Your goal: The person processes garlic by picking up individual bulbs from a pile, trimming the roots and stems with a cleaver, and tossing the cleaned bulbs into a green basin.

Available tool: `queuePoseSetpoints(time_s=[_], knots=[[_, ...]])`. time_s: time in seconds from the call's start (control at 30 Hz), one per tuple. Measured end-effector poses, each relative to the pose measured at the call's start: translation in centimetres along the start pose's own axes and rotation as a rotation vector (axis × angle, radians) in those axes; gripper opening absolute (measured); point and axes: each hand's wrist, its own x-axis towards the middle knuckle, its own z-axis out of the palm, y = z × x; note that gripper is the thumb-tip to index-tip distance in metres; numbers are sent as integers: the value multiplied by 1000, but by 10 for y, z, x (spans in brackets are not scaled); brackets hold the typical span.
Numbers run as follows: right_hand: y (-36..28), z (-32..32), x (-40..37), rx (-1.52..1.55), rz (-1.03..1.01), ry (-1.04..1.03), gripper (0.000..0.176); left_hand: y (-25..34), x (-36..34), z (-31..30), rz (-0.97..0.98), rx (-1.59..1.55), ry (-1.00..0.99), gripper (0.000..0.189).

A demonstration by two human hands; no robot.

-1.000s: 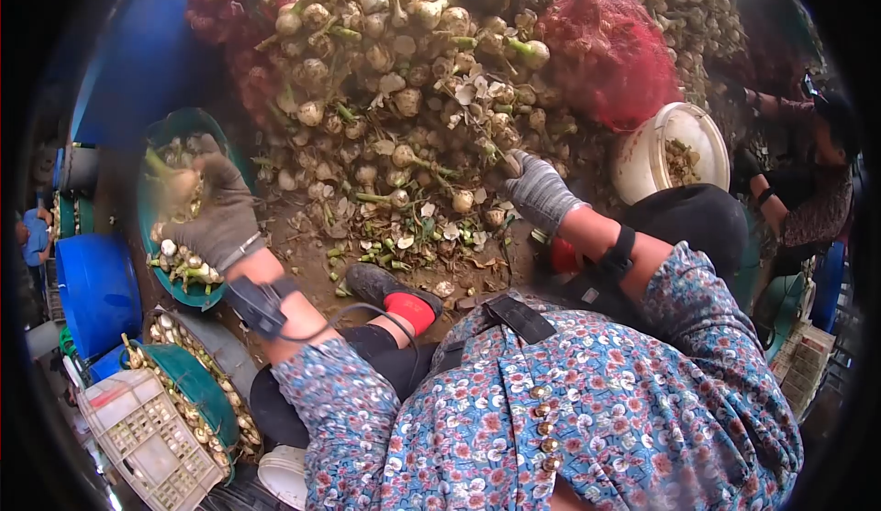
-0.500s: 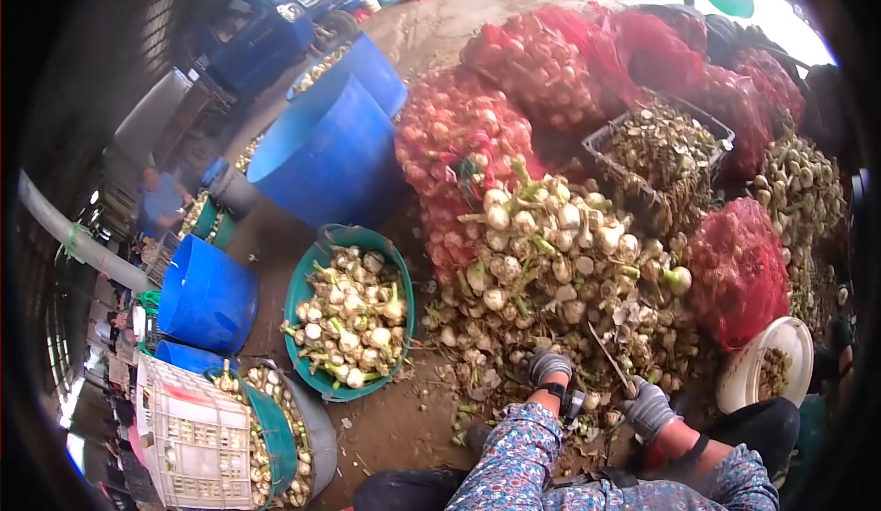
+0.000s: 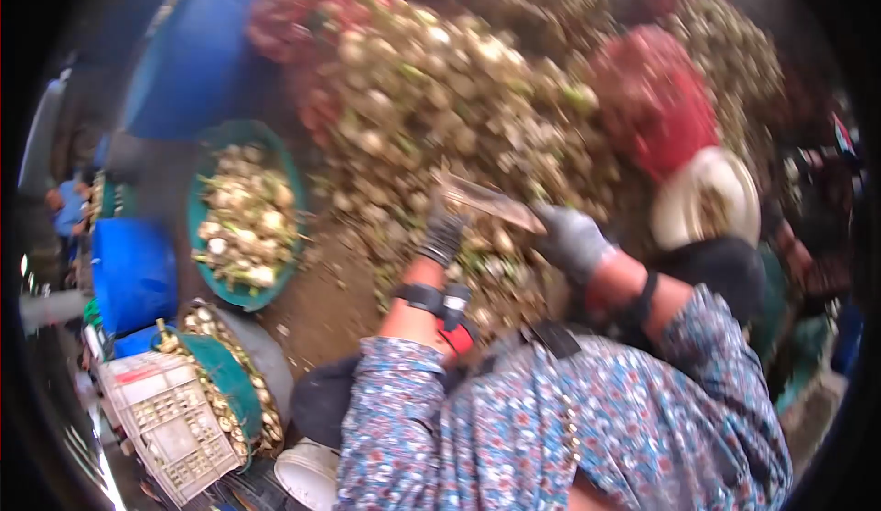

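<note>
My right hand (image 3: 576,240), in a grey glove, is closed on a knife (image 3: 491,204), whose blade is smeared by motion and points left. Its far end lies close to my left hand (image 3: 445,236), also gloved, with fingers curled; what they hold is too blurred to name. Both hands are over the near side of a big heap of garlic bulbs (image 3: 450,98) with stems and loose skins. To the left stands a green tub (image 3: 195,227) full of trimmed bulbs.
Blue tubs (image 3: 135,272) stand at the left, above a white crate (image 3: 174,428) and another tub of bulbs. A red net sack (image 3: 656,98) and a white bucket (image 3: 743,194) are at the right. A white pail (image 3: 307,474) sits low at the left. A person (image 3: 69,206) is far left.
The view has tilted down and turned right, so the scene sits higher and further left. My hands have come up with the knife, whose blade now lies across between them.
</note>
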Motion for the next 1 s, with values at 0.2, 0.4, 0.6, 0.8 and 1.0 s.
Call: queuePoseSetpoints(time_s=[0.2,0.4,0.6,0.8,1.0], knots=[[-26,-21,-8,-212,-110,-191,23,57,-22,-18,376,506,-75,32],[-20,-18,-27,-90,-343,11,26,8,-53,-12,429,722,-89,23],[-12,19,-9,-98,-368,96,39,46,-59,-7,339,387,-46,22],[-36,21,-15,74,-271,-29,24,60,-59,7,317,299,-10,21],[-35,29,-6,-164,-500,-41,39,63,-73,-20,264,443,-175,31]])
